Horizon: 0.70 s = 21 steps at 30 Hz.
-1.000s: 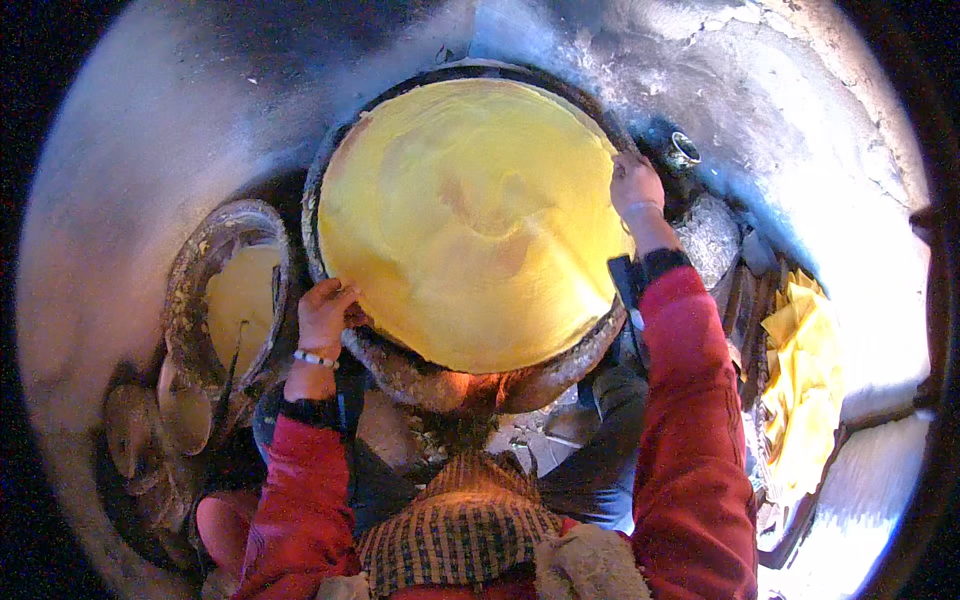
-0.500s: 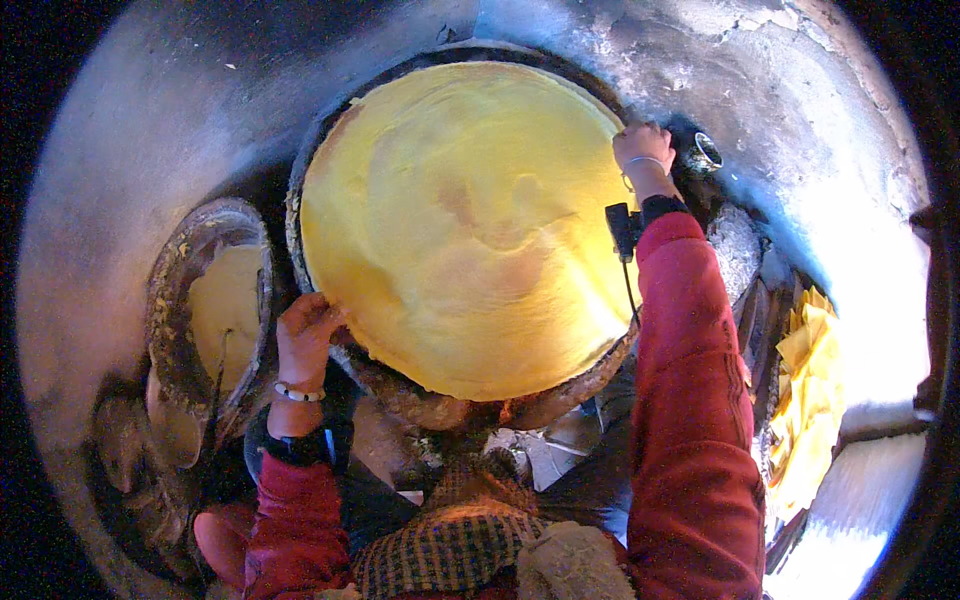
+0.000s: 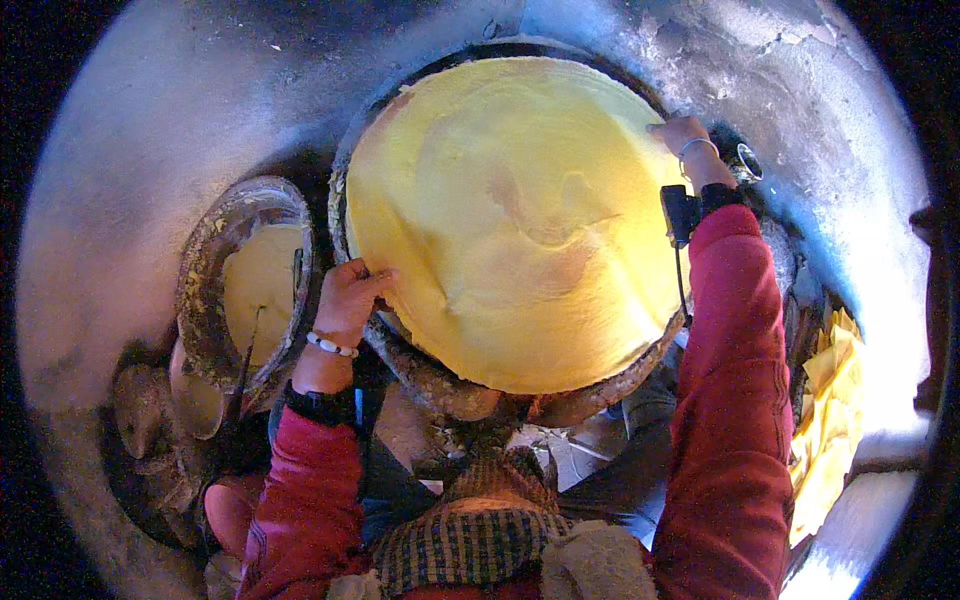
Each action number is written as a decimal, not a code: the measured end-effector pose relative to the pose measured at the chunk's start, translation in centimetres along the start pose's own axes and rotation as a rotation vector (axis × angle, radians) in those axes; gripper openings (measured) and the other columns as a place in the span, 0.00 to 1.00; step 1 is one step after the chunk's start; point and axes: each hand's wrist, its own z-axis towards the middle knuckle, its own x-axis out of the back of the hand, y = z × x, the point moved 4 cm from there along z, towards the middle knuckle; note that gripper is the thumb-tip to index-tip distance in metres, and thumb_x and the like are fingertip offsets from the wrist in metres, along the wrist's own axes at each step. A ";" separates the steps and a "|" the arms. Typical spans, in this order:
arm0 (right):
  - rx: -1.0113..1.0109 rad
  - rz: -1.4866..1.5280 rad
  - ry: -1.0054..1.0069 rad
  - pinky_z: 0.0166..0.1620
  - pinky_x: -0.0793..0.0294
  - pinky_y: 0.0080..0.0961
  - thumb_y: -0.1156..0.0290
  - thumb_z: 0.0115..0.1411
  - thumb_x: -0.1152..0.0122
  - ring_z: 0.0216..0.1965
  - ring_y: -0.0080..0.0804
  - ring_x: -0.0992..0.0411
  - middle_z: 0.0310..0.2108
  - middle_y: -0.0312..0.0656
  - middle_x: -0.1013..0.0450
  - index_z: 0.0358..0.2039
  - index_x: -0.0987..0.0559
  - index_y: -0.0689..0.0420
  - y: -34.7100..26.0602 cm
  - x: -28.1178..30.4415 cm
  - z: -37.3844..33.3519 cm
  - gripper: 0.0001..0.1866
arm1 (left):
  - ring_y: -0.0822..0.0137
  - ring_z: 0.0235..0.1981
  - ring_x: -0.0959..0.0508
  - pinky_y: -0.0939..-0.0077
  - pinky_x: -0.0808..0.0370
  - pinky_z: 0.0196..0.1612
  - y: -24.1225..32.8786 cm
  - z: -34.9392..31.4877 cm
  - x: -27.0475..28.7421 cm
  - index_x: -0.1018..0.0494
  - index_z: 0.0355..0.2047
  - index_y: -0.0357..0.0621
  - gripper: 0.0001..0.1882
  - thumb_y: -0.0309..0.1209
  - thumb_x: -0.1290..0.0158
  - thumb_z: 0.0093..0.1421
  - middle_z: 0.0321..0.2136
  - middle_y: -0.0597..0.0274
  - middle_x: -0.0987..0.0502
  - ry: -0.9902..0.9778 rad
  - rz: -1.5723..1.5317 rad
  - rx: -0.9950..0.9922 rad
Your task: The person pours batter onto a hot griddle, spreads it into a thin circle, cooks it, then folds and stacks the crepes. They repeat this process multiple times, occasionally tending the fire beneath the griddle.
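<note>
A large round yellow flatbread [image 3: 520,220] covers a wide, crusted round griddle [image 3: 440,385] in the middle of the view. My left hand [image 3: 348,297] pinches the flatbread's near left edge, with a white bead bracelet on the wrist. At the far right edge, my right hand [image 3: 682,135] grips the flatbread's rim; a bangle and a black wrist device sit on that arm. Both sleeves are red.
A crusted bowl of yellow batter [image 3: 255,290] with a utensil in it stands left of the griddle. Smaller dirty bowls [image 3: 190,395] lie below it. A stack of folded yellow flatbreads [image 3: 830,420] sits at the right. Grey sooty ground surrounds everything.
My right hand has slid further along the flatbread's far right rim. My left hand stays on the near left edge, and the view has shifted so the griddle sits higher and to the right.
</note>
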 end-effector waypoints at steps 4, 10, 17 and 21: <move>0.068 0.351 0.020 0.55 0.30 0.36 0.47 0.55 0.40 0.49 0.41 0.25 0.48 0.46 0.23 0.48 0.20 0.55 0.4 1.1 -2.5 0.28 | 0.76 0.26 0.25 0.82 0.30 0.30 0.0 0.0 -0.5 0.21 0.33 0.39 0.08 0.31 0.41 0.58 0.26 0.67 0.21 0.037 -0.048 -0.050; 0.066 1.425 -0.318 0.53 0.30 0.34 0.60 0.62 0.43 0.45 0.35 0.26 0.45 0.47 0.24 0.47 0.24 0.66 2.2 4.5 -11.9 0.22 | 0.78 0.31 0.26 0.81 0.31 0.37 2.8 -3.7 -0.1 0.20 0.37 0.40 0.07 0.29 0.42 0.59 0.30 0.69 0.21 0.026 -0.251 -0.203; 0.330 1.784 -0.096 0.57 0.34 0.34 0.61 0.65 0.47 0.47 0.36 0.27 0.44 0.45 0.23 0.45 0.24 0.64 7.9 10.9 -25.1 0.19 | 0.66 0.44 0.22 0.69 0.28 0.51 7.9 -8.9 5.6 0.22 0.41 0.40 0.10 0.25 0.44 0.59 0.40 0.59 0.20 -0.264 -0.566 -0.375; 0.335 1.828 -0.062 0.53 0.31 0.33 0.62 0.64 0.45 0.44 0.35 0.25 0.40 0.44 0.22 0.41 0.23 0.60 10.5 11.0 -27.4 0.14 | 0.62 0.46 0.22 0.65 0.29 0.54 10.3 -8.7 6.1 0.23 0.43 0.39 0.11 0.24 0.45 0.59 0.42 0.56 0.20 -0.331 -0.596 -0.350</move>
